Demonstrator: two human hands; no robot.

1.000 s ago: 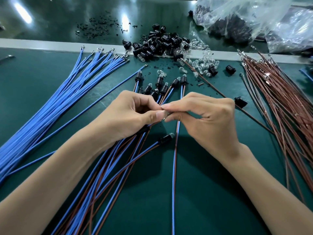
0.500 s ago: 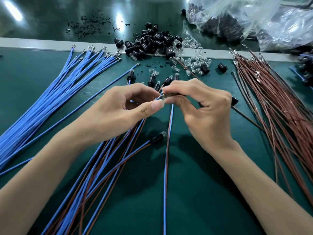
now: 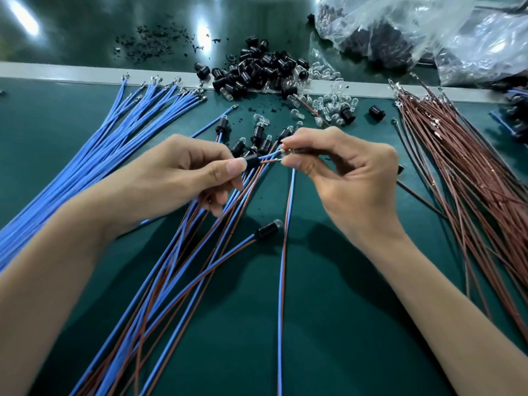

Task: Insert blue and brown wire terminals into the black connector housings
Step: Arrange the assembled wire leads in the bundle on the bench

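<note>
Left hand point(image 3: 183, 178) pinches the black connector housing point(image 3: 253, 161) at its fingertips; right hand point(image 3: 345, 178), just beside it, nips the blue and brown wire ends point(image 3: 270, 157) by their terminals. Featherlight, floppy wires, probably bendable terminals: grip close behind the metal, housing by its sides.

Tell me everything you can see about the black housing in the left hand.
The black housing is a small, dark, seemingly plastic sleeve, pinched between the left hand's thumb and fingers, mostly covered by them. It lies roughly level above the green mat, its open end toward the right hand. A blue wire and a brown wire run from that end to the right fingertips.
</note>
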